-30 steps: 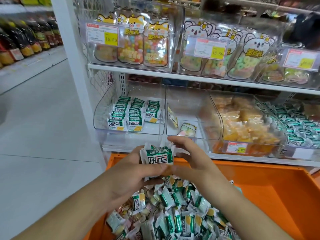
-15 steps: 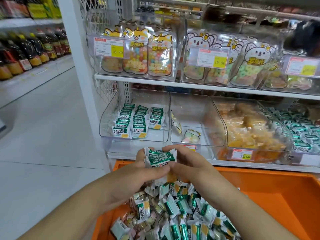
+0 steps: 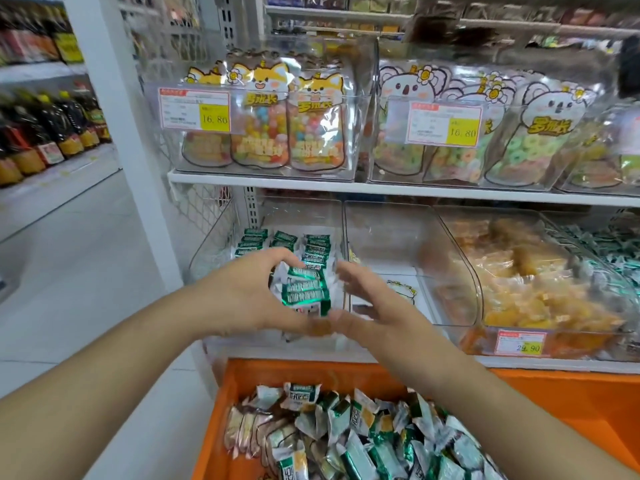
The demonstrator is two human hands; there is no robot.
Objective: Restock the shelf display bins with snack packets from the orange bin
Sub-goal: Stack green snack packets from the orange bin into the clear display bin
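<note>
Both hands now are raised from the orange bin [image 3: 242, 375] at the bottom of the frame to the clear bin [image 3: 221, 237] at the middle left, where rows of green packets already lie. One second ago they were low, just above the orange bin. The left hand [image 3: 242, 299] curls its grip around a small stack [image 3: 304, 292] of green packets. The right hand [image 3: 374, 306] is blurred; its fingers look spread beside the stack, and I cannot tell if they touch it. So the carrying part seems done, and I judge the next step is to set the stack down into a row. Many packets [image 3: 346, 434] remain in the orange bin.
</note>
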